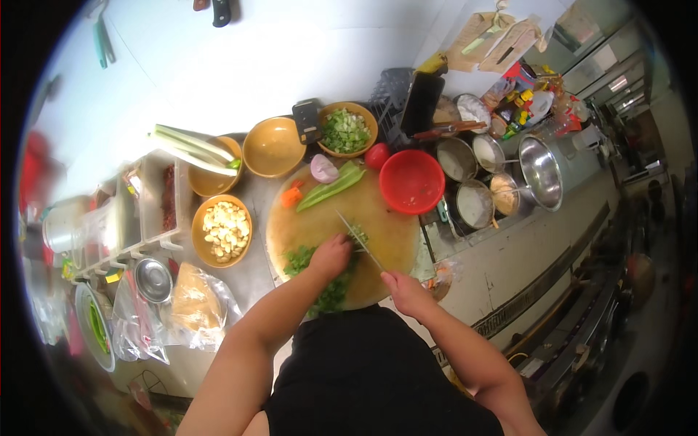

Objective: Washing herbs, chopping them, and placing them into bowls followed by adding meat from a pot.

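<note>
My right hand [406,292] grips the handle of a kitchen knife [357,237], its blade slanting away to the upper left over a round wooden cutting board [390,234]. Pressed down on a bunch of leafy green herbs [330,298] is my left hand [332,255], just left of the blade. Its fingertips are partly hidden. Small chopped green pieces [359,233] lie along the blade. Farther back on the board are a green pepper piece [332,187], a peeled purple onion piece [324,169] and some orange carrot pieces [292,196].
A red bowl [412,182] overlaps the board's right edge, beside a tomato [377,156]. Yellow bowls hold peeled garlic cloves [226,231], chopped scallion [345,131] and long pale green stalks [199,152]. Metal seasoning pots [475,204] stand right; plastic bags [199,305] lie left.
</note>
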`<state>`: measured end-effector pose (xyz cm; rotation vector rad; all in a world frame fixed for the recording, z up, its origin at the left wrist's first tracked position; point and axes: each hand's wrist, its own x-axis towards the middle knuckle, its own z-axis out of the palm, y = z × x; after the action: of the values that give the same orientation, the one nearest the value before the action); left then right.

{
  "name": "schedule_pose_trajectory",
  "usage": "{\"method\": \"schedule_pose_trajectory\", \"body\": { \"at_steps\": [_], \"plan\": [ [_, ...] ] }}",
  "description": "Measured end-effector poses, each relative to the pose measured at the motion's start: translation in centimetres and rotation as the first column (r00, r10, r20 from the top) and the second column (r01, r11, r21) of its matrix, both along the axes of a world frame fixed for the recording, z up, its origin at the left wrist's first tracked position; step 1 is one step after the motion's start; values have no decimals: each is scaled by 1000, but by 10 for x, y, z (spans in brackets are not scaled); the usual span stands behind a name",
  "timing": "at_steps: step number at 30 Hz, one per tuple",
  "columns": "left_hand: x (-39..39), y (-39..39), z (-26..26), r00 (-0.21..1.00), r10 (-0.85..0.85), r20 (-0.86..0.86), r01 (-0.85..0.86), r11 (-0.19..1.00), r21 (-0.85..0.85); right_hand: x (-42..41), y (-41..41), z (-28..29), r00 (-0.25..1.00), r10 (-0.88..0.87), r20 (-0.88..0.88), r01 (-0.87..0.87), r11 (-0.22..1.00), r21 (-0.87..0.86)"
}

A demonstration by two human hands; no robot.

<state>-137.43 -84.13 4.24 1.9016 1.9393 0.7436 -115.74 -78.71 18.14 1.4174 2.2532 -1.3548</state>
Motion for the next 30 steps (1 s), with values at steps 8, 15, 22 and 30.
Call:
{"method": "schedule_pose_trajectory", "body": {
  "at_steps": [8,15,22,30],
  "plan": [
    [3,3,11,997,22,69,-20,999,-32,-16,25,5,996,-68,64,77,987,-139],
    [5,-1,3,995,94,-34,-88,983,162,13,-14,11,999,42,1,-42,998,39],
    [-2,4,-5,994,7,-108,6,993,119,-6,-4,-25,998,32,-60,-29,998,52],
    [-3,-6,32,996,66,-62,-56,986,160,-2,7,-7,1000,25,2,-25,998,-56]
  ]
}}
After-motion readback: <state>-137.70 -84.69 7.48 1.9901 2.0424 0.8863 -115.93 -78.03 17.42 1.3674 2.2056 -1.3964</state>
